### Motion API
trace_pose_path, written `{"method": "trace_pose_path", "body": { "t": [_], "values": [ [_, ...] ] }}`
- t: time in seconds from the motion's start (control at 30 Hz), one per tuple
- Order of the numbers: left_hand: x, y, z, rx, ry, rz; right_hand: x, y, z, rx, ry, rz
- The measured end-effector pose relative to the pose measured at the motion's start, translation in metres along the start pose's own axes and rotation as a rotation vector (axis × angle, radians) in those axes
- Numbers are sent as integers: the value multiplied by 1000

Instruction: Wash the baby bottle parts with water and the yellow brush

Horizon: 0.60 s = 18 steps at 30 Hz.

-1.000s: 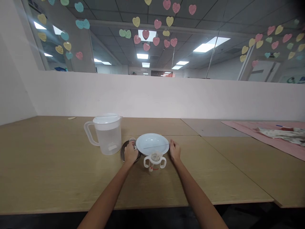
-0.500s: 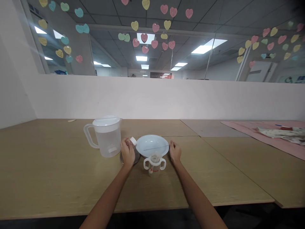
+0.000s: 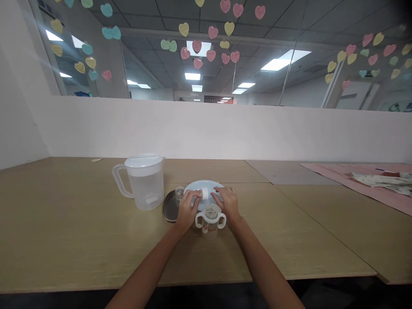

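Note:
My left hand (image 3: 187, 210) pinches a white bottle collar (image 3: 204, 193), tipped on its side above the pale bowl (image 3: 193, 186). Just right of the collar, my right hand (image 3: 228, 201) has its thumb and forefinger bent close together; whatever lies between them is too thin or hidden to make out. Below and between both hands stands a clear baby bottle (image 3: 210, 229), uncapped, with two white handles. A round dark metal tray (image 3: 169, 208) sits left of my left hand, and a clear dome cap (image 3: 179, 193) rests at it.
A lidded translucent pitcher (image 3: 146, 184) with liquid in it stands on the left of the wooden table (image 3: 80, 227). Far right lies a pink cloth (image 3: 337, 176) bearing a crumpled pale fabric (image 3: 383, 182). A white wall (image 3: 206, 128) closes off the back.
My left hand has moved right, bringing the white collar over the bowl. My right hand has come left to it; the thin rod it held no longer shows. The dome cap is now visible.

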State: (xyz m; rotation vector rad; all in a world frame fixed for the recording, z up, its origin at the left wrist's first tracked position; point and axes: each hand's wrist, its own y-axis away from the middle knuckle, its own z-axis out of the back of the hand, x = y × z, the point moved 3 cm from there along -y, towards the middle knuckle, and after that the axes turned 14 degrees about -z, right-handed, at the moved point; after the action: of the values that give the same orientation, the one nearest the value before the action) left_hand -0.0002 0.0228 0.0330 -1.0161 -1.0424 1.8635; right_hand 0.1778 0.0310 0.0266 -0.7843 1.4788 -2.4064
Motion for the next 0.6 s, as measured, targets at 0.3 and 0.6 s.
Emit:
{"method": "trace_pose_path", "body": {
  "t": [0.3, 0.6],
  "values": [
    [7, 1, -7, -32, 169, 167, 9, 1, 0, 231, -70, 144],
    [4, 1, -5, -19, 188, 257, 12, 6, -8, 251, -97, 147]
  ]
}}
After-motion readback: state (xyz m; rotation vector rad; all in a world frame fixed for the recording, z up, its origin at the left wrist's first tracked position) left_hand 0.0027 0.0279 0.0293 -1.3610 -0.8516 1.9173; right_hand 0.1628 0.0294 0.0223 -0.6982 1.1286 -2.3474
